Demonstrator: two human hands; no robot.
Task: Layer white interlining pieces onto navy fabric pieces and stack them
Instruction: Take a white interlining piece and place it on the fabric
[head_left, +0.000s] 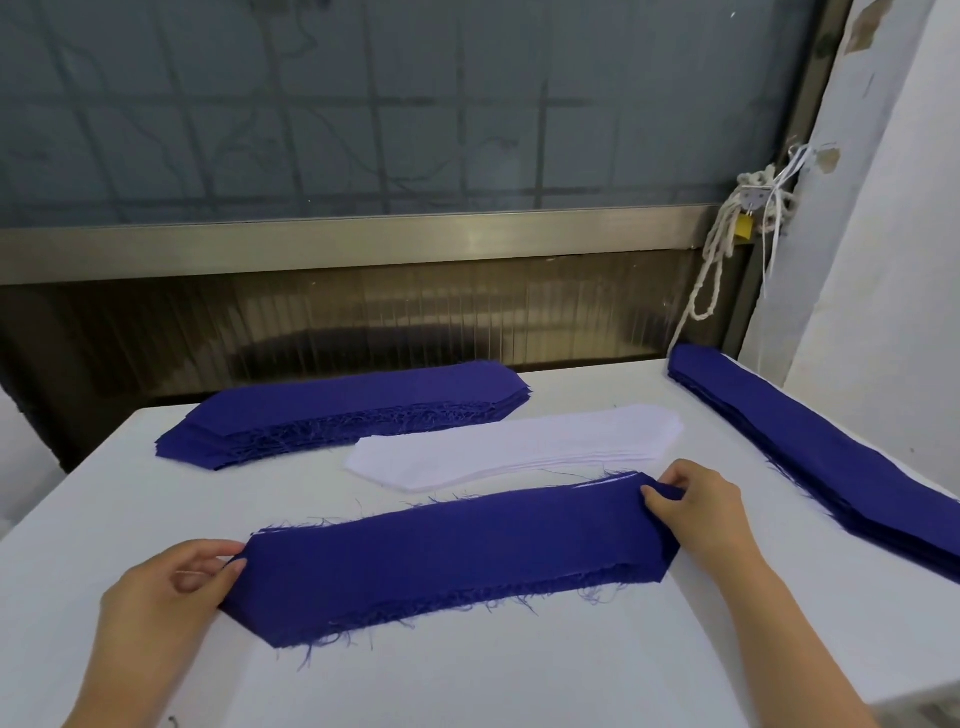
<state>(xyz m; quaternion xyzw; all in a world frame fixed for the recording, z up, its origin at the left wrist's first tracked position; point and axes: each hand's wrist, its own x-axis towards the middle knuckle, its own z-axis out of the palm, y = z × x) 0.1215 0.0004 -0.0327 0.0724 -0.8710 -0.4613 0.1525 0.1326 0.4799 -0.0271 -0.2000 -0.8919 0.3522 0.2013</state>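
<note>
1. The navy stack on the right (831, 457) runs out past the picture's right edge.
2. Both forearms are cut off at the bottom edge.
3. Under the near navy piece (452, 556), only a white sliver shows; the rest is hidden.

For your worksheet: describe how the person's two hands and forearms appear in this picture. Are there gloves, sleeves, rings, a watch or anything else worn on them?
Both the left hand and the right hand are bare, with no gloves. No rings, watch or bracelet show on either. The forearms are uncovered right down to the bottom edge of the picture, so no sleeve is in view. The fingernails look short and unpainted.
</note>
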